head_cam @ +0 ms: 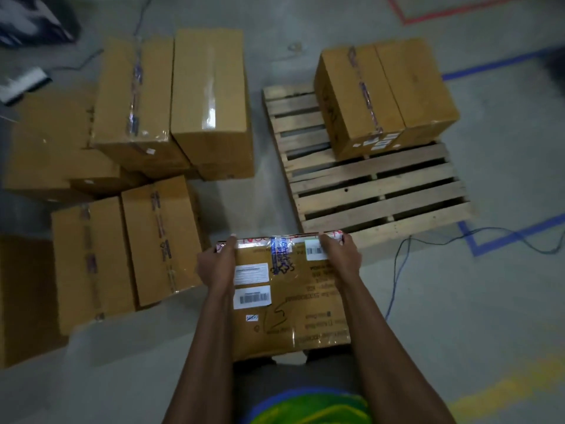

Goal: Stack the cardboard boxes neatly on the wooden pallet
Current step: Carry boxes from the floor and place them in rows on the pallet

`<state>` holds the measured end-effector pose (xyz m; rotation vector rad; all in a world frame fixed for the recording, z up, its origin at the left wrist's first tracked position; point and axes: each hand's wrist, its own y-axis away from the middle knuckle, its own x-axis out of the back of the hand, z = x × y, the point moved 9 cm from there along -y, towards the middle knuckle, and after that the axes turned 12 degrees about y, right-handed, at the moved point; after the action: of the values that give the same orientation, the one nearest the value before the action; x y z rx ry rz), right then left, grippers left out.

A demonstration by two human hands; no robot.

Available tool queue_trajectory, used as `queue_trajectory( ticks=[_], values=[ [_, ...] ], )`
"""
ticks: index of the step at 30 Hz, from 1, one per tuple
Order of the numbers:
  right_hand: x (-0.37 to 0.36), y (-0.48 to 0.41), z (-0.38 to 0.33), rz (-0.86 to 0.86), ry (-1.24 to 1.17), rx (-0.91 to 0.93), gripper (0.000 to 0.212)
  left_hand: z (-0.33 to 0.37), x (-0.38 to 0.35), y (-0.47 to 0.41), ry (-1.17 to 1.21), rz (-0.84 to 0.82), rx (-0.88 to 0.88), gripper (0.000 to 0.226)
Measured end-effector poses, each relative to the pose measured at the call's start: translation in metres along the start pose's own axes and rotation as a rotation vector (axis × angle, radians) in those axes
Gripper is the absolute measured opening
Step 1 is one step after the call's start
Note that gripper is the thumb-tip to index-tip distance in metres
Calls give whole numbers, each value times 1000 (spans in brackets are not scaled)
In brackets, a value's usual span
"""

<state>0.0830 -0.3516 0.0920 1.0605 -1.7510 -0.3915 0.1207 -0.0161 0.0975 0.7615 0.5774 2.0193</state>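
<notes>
I hold a taped cardboard box [290, 298] with white barcode labels in front of my body, above the floor. My left hand [217, 264] grips its far left corner. At the far right corner, my right hand [341, 258] grips the edge with fingers curled over it. The wooden pallet [376, 194] lies on the floor just beyond and to the right of the held box. One cardboard box [388, 96] stands on the pallet's far right part. The pallet's near slats and left side are bare.
Several more cardboard boxes [171, 102] stand in a cluster on the floor at the left, some stacked. A thin cable [397, 270] trails over the floor right of the held box. Blue tape lines [477, 243] and red tape lines [428, 16] mark the concrete.
</notes>
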Motion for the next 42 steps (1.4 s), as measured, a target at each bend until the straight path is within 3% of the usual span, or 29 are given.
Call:
queue_trajectory(
  ticks=[6,9,11,16,23,28,35,42],
  values=[
    [70,-13,-33,25,-102,55,57,34,-54,42,42,-58,-50,52],
    [102,-20,-66,47,-145,123,55,41,-86,29,118,-89,-32,78],
    [120,-29,-83,79,-161,148,59,55,-104,35,166,-109,-23,83],
    [153,-55,-118,129,-290,206,63,99,-148,54,295,-157,-64,57],
    [172,-110,-163,155,-374,228,68,153,-212,25,240,-173,-115,59],
    [166,-174,-207,146,-352,200,66,192,-274,-27,172,-125,-113,39],
    [124,-301,-304,146,-228,69,66,248,-371,-135,70,-109,60,22],
    [85,-410,-410,34,-251,27,57,315,-444,-228,65,-108,115,22]
  ],
)
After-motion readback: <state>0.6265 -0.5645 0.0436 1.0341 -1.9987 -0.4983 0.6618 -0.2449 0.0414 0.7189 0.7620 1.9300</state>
